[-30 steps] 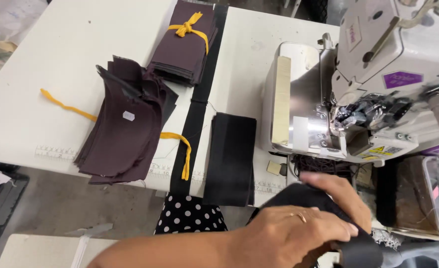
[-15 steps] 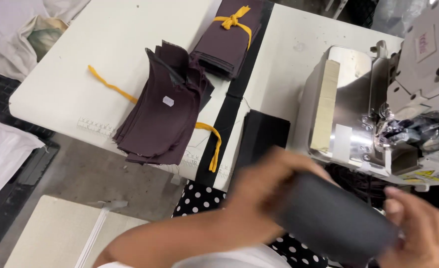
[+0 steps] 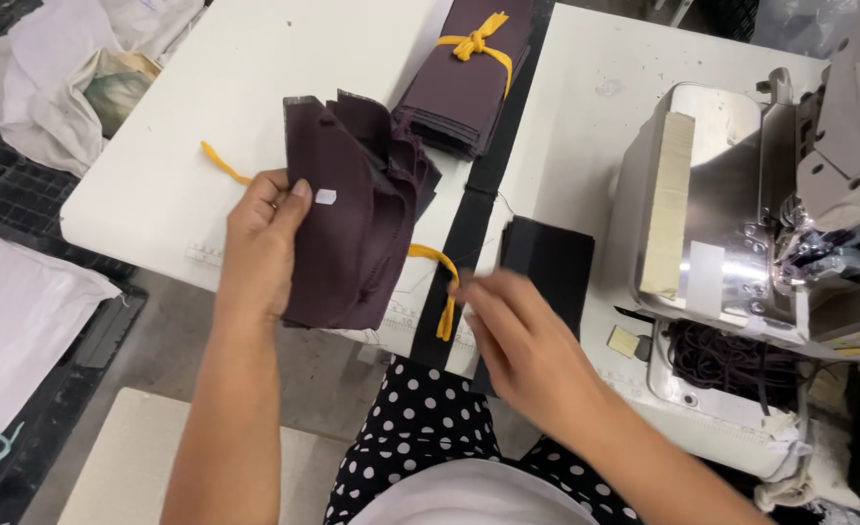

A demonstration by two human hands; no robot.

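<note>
Place: white work table (image 3: 168, 126) with a sewing machine (image 3: 790, 214) on its right side, seen from above.
Left hand: the left hand (image 3: 260, 243) grips a stack of dark purple cloth pieces (image 3: 352, 214), thumb on top, fingers wrapped round the left edge.
Where the stack is: at the front edge of the table, partly lifted, with its top pieces fanned out. A small white tag sits on the top piece.
Right hand: the right hand (image 3: 522, 340) is open and holds nothing. Its fingers are stretched out and blurred, near the table's front edge.
Yellow tie: a yellow strip (image 3: 435, 282) pokes out from under the stack, just beside the right hand's fingertips.
Black piece: a flat black cloth (image 3: 547, 267) lies on the table just past the right hand.
Far bundle: another purple bundle (image 3: 459, 83), tied with a yellow bow, lies further back.
Floor side: white bags (image 3: 61, 78) lie to the left of the table.
Lap: a black dress with white dots (image 3: 420, 428) shows below.
</note>
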